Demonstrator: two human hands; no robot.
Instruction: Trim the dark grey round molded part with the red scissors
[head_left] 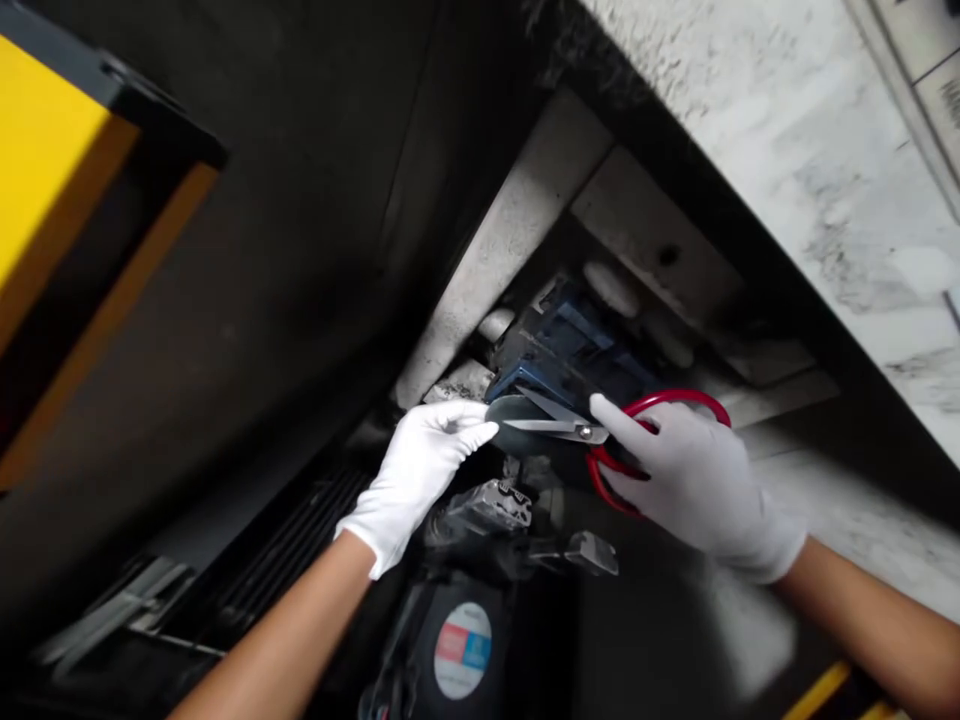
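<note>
Holding red-handled scissors (675,396) firmly in the right grip (697,480), gloved fingers wrapped around the loops, blades parted and reaching leftward from the grip across a dark rounded piece (517,438). Touching that piece's edge with the left grip (416,480), fingertips just beside the blades. Risking a nicked glove from slipping blades, and scoring of the blue housing (570,365) just beyond the grip from a wayward tip.

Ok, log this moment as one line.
Right white-gloved hand: holds red-handled steel scissors | Left white-gloved hand: nearest the blades | Beyond: blue angular housing
</note>
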